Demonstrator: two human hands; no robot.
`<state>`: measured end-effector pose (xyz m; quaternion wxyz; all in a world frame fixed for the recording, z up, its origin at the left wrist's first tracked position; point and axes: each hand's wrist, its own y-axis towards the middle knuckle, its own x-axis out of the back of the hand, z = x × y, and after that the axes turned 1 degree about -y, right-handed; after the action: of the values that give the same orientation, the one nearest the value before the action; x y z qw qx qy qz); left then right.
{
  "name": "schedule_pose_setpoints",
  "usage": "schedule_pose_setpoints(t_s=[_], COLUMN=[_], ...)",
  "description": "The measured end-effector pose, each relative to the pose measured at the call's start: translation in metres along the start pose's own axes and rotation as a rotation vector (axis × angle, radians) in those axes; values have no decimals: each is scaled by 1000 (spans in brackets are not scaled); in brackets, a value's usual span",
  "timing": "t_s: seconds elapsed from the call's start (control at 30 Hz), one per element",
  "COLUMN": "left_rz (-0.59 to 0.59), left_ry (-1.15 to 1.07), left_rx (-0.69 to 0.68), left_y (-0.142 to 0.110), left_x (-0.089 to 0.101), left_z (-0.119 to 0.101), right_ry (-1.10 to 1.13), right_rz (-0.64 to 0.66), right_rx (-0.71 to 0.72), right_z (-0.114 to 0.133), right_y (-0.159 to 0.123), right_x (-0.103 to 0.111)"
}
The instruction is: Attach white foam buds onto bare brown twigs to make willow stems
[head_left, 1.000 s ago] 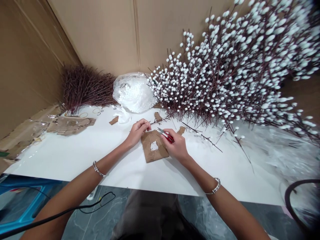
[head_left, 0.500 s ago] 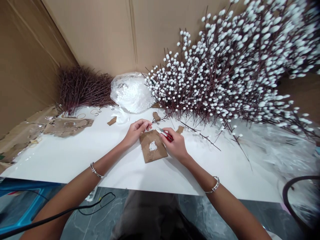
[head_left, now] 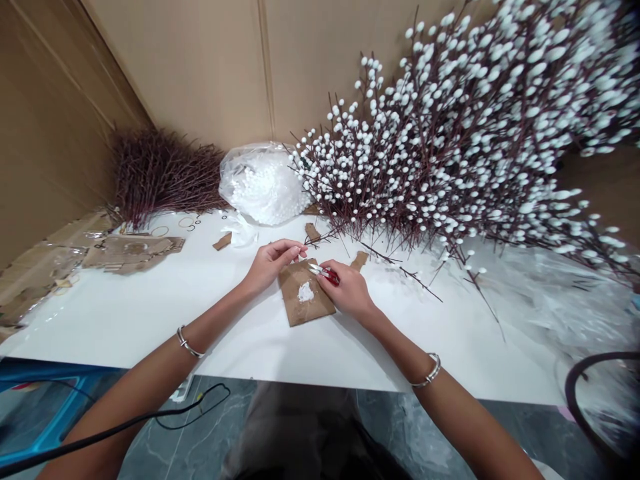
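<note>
Near the table's middle, my left hand point(head_left: 273, 263) has thumb and fingertips pinched together, with a tiny whitish bit showing at the tips, too small to name. A dark twig point(head_left: 323, 238) lies just beyond those fingertips; whether they touch it I cannot tell. My right hand point(head_left: 350, 290) is closed around small red-handled snips point(head_left: 329, 275), the pale metal tips pointing left over a brown cardboard piece point(head_left: 313, 310). On that cardboard is a white smeared patch point(head_left: 305, 292). The snips' tips are a little to the right of and below my left fingertips.
A bag of white buds point(head_left: 265, 187) stands at the back. Bare brown twigs point(head_left: 165, 177) are piled left of it; white-budded branches point(head_left: 425, 147) fill the right. Flattened cardboard point(head_left: 135, 253) lies left, clear plastic wrap point(head_left: 560, 300) right. A black cable point(head_left: 165, 415) crosses below the table edge.
The snips in my right hand have moved slightly down and left, their tips now lower over the cardboard. My left hand stays pinched in nearly the same place.
</note>
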<state>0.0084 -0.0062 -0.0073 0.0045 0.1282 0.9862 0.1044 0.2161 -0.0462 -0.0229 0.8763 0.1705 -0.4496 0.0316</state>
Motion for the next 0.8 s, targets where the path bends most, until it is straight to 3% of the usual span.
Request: schedule_pose_setpoints(t_s=[0.2, 0.4, 0.5, 0.63, 0.8], left_rz=[7, -6, 33, 35, -68], left_ry=[-19, -1, 9, 117, 594], left_rx=[20, 12, 16, 25, -119], left_y=[-2, -1, -2, -4, 1], left_x=[-3, -6, -8, -8, 4], left_z=[-5, -1, 4, 7, 12], right_ry=[-47, 106, 273, 451, 584], right_rz=[56, -174, -187, -142, -230], right_rx=[34, 173, 212, 108, -177], right_z=[-3, 5, 14, 15, 0], right_y=[0, -1, -4, -3, 7], right_x=[-2, 5, 11, 10, 5])
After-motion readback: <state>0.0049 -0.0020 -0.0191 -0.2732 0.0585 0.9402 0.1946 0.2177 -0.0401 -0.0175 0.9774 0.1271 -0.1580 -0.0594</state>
